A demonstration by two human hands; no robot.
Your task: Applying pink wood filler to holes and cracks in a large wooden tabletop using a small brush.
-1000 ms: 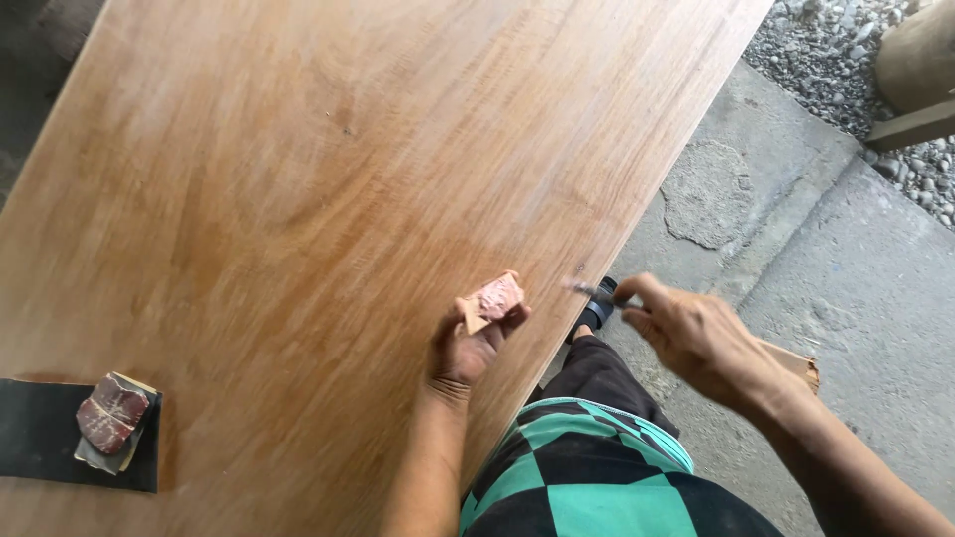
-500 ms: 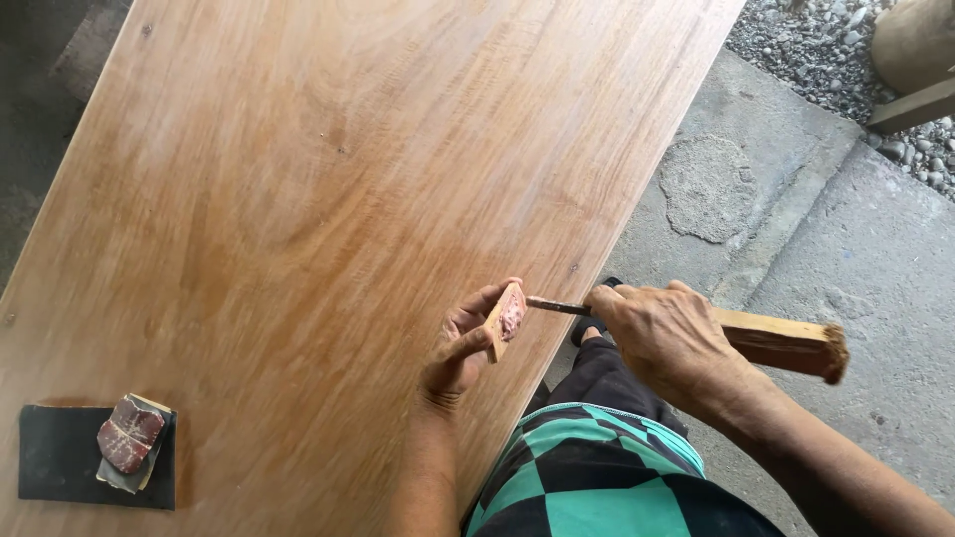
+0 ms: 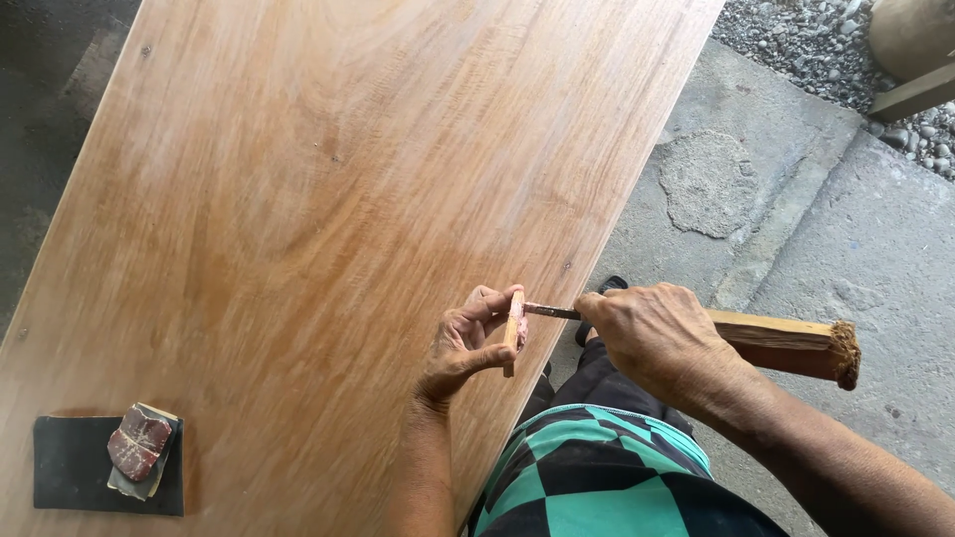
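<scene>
My left hand point(image 3: 468, 343) pinches a small putty-smeared wood scrap point(image 3: 513, 319) at the board's point(image 3: 328, 219) four-o'clock edge while my right hand point(image 3: 652, 333), closed around a wooden-handled chisel point(image 3: 786, 343), touches its tip to the scrap; filling looks barely begun.

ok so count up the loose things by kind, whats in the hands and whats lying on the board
Small wooden chip with pinkish putty, in the left hand: 1
Wooden-handled chisel, in the right hand: 1
Black sandpaper sheet on the board: 1
Reddish stained lump on it: 1
Total: 4
</scene>
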